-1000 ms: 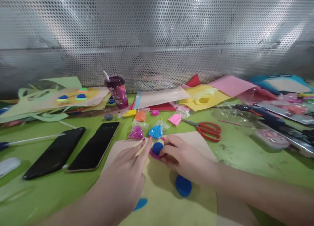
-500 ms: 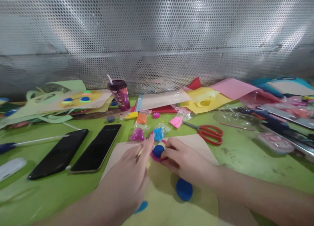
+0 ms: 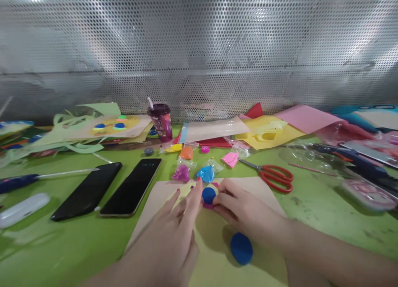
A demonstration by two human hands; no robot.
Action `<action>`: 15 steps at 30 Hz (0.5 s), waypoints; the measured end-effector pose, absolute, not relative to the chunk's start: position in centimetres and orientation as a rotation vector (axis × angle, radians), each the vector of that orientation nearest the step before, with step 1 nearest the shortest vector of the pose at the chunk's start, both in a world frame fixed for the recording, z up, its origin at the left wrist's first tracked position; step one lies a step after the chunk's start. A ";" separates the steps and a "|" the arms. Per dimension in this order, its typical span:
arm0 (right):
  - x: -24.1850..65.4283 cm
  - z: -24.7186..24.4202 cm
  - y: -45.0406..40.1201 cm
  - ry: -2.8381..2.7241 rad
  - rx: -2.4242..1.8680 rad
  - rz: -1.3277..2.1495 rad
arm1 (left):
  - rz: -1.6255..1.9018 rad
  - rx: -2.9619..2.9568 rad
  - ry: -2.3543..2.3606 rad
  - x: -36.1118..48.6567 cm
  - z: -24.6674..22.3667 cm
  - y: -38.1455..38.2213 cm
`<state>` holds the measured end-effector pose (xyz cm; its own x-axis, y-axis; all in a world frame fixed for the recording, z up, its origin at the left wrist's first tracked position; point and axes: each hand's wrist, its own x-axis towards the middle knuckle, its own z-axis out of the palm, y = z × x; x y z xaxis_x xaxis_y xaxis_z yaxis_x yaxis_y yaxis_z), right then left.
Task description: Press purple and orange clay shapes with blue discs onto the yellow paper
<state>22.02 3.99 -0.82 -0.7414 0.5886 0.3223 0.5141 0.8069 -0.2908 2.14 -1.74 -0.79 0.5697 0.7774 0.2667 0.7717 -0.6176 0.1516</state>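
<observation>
A sheet of yellow paper lies over a paler sheet in front of me. Near its far edge is a small blue clay disc with magenta clay showing beneath it. My right hand has thumb and fingers closed at the disc's right edge; the exact grip is partly hidden. My left hand lies on the paper with fingers stretched out, the index fingertip just left of the disc. A larger blue disc rests on the yellow paper below my right hand.
Past the paper are bags of purple clay, blue clay and orange clay. Red-handled scissors lie to the right. Two phones are at left, with a purple cup behind them. A perforated metal panel closes off the back.
The whole scene has shifted rightward in view. My hands stay around the small blue disc, the left reaching slightly farther. A blue patch beside my left hand is now hidden.
</observation>
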 end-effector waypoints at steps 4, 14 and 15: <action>22.3 -0.9 4.1 -2.591 -0.782 0.222 | 0.432 2.766 1.349 2.2 -1.2 -1.7; 22.9 -0.1 3.9 -2.408 -0.752 0.062 | 0.387 2.926 1.321 2.5 -1.6 -2.0; 23.0 -0.1 3.9 -2.363 -0.773 0.130 | 0.353 2.934 1.321 2.5 -1.6 -2.0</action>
<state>22.98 3.90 -0.15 -0.6216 0.5606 0.5471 0.4971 0.8221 -0.2775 2.55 -1.98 -1.58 0.6439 0.7277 0.2362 0.7484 -0.6632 0.0030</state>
